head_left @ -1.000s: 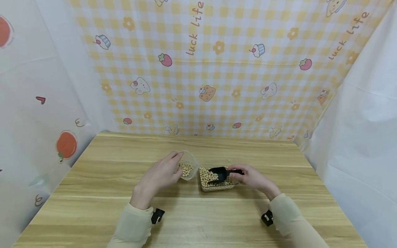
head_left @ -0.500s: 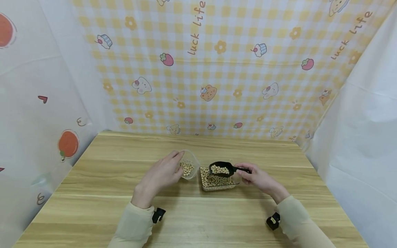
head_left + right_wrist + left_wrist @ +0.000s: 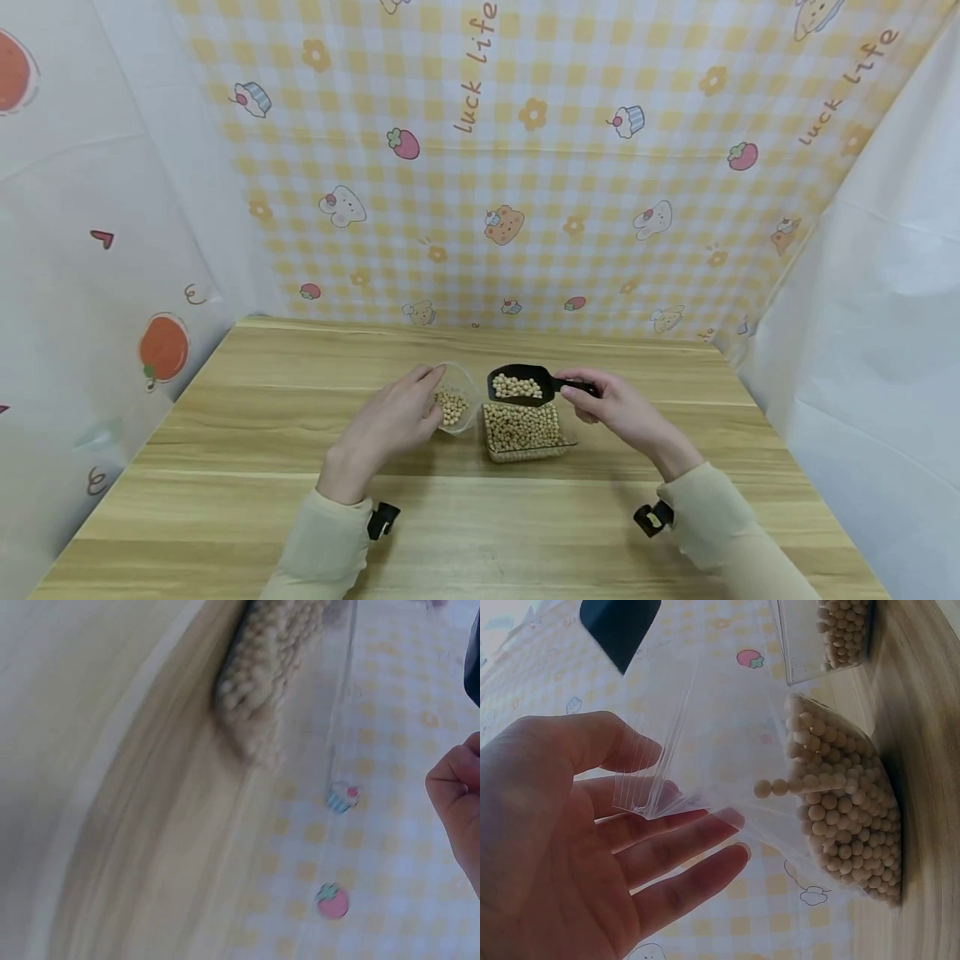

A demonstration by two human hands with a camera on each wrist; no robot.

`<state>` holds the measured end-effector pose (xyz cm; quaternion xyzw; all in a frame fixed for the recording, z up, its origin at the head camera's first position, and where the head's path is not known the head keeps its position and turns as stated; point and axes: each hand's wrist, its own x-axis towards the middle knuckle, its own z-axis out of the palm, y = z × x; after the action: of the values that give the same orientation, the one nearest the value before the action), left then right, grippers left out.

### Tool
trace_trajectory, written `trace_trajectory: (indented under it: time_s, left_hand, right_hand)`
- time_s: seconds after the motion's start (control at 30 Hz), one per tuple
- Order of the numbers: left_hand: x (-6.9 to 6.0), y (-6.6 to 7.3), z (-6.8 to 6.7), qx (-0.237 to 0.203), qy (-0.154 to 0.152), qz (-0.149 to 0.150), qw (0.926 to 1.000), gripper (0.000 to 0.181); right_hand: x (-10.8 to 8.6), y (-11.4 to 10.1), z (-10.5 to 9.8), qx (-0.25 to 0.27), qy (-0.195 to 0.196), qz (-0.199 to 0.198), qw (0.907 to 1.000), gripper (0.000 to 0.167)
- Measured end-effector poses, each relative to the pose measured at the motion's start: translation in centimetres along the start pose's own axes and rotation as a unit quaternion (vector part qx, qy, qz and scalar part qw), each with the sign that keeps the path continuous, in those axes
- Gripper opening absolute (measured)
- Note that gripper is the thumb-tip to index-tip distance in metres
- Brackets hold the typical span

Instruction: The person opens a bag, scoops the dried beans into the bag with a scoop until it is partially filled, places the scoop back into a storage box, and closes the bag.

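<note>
In the head view my left hand (image 3: pixel 386 429) holds the top of a clear zip bag (image 3: pixel 463 385) with pale round beans (image 3: pixel 452 408) in its bottom. Thumb and forefinger pinch the bag's edge in the left wrist view, where the bag (image 3: pixel 720 727) stands open on the table. My right hand (image 3: pixel 626 417) grips the handle of a black scoop (image 3: pixel 546 387) loaded with the same beans. It is held level above the far edge of a clear rectangular box (image 3: pixel 573 444) of beans. The scoop's tip shows over the bag's mouth side in the left wrist view.
A wood-grain table (image 3: pixel 480 533) carries the bag and box side by side. Behind it hangs a yellow checked cloth (image 3: pixel 450 183), with white cloths at left and right. Black camera mounts (image 3: pixel 383 521) sit on both wrists.
The right hand has lifted the scoop out of the box's beans, now loaded, and moved it up, away and slightly left. The left hand and bag have stayed nearly still.
</note>
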<state>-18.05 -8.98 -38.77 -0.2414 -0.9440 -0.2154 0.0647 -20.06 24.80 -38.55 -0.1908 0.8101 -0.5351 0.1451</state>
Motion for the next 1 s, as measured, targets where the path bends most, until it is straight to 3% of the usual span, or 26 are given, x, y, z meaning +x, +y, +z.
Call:
trace_trajectory:
  time_s: [0.2,0.43,0.73,0.9,1.0]
  left_hand:
    - [0.0,-0.1,0.0,0.005,-0.001,0.004,1.0000,0.056]
    - [0.0,-0.1,-0.1,0.005,-0.006,-0.001,1.0000,0.058]
    - [0.0,0.1,-0.2,0.007,-0.007,-0.002,0.9999,0.058]
    - [0.0,0.1,-0.1,0.003,-0.005,-0.002,1.0000,0.057]
    - [-0.1,0.1,-0.1,0.001,-0.008,-0.005,1.0000,0.058]
  right_hand:
    - [1.1,-2.0,2.0,-0.043,-0.004,-0.007,0.9990,0.040]
    - [2.5,-3.8,4.0,-0.160,0.017,-0.083,0.9835,0.036]
    - [2.8,-4.7,4.3,-0.206,0.019,-0.102,0.9730,0.036]
    - [3.0,-5.6,4.2,-0.249,0.014,-0.139,0.9585,0.031]
    - [3.2,-6.5,4.4,-0.288,0.011,-0.165,0.9432,0.026]
